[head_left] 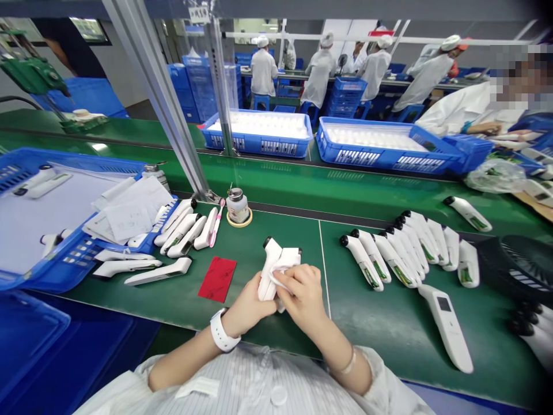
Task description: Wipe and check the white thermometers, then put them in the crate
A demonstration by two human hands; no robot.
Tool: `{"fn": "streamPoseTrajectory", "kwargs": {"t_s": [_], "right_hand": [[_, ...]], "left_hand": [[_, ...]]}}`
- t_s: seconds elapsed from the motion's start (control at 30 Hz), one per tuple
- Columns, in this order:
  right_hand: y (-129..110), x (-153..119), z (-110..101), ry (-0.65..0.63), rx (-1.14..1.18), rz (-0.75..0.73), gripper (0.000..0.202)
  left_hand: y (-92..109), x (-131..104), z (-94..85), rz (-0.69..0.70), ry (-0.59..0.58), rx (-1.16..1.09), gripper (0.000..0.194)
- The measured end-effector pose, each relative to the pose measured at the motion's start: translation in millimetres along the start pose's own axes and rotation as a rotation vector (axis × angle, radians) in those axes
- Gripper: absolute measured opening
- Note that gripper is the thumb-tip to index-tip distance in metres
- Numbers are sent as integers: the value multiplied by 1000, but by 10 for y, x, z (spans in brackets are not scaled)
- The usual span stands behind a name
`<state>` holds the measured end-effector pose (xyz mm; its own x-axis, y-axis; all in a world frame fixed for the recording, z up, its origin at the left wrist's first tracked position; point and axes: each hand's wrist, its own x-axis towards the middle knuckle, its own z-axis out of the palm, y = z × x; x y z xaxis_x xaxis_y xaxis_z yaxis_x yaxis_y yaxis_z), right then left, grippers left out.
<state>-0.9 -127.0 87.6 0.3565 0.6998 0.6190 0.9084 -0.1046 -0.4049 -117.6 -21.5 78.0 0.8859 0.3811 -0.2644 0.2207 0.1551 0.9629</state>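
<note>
A right hand (302, 288) pinches a white cloth (284, 270) against white thermometers (272, 256) gripped in the left hand (247, 305).
They are held right of a red card (217, 279); a jar (237, 207) stands beyond the card, other thermometers (362, 260) well right of it.

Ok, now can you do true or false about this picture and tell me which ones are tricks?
1. The left hand holds a white device. True.
2. The right hand holds the pink brush. False: the pink brush lies left of the jar, and the right hand pinches a white cloth.
3. A red sheet lies on the green table. True.
4. The jar is tipped on its side. False: the jar stands upright.
5. A thermometer-like thing lies right of the right hand. True.
</note>
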Motion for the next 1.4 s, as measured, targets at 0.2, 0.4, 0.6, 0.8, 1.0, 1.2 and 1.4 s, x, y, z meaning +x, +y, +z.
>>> {"fn": "streamPoseTrajectory", "kwargs": {"t_s": [0.2, 0.4, 0.6, 0.8, 1.0, 1.2, 1.4], "right_hand": [[500, 183, -109, 202, -222, 238, 14], [332, 120, -267, 215, 15, 201, 11], [109, 134, -155, -5, 16, 45, 14], [231, 174, -146, 51, 37, 67, 10], [194, 101, -64, 54, 48, 71, 11], [181, 94, -28, 2, 77, 35, 6], [179, 121, -57, 51, 10, 78, 3]], "left_hand": [[11, -37, -12, -16, -40, -1, 30], [8, -5, -1, -33, -16, -38, 32], [47, -17, 48, -38, 25, -58, 40], [46, -49, 44, -36, 40, -35, 42], [34, -50, 42, -24, 45, -17, 42], [42, -67, 8, -4, 70, -14, 43], [50, -78, -12, -11, 46, 57, 39]]}}
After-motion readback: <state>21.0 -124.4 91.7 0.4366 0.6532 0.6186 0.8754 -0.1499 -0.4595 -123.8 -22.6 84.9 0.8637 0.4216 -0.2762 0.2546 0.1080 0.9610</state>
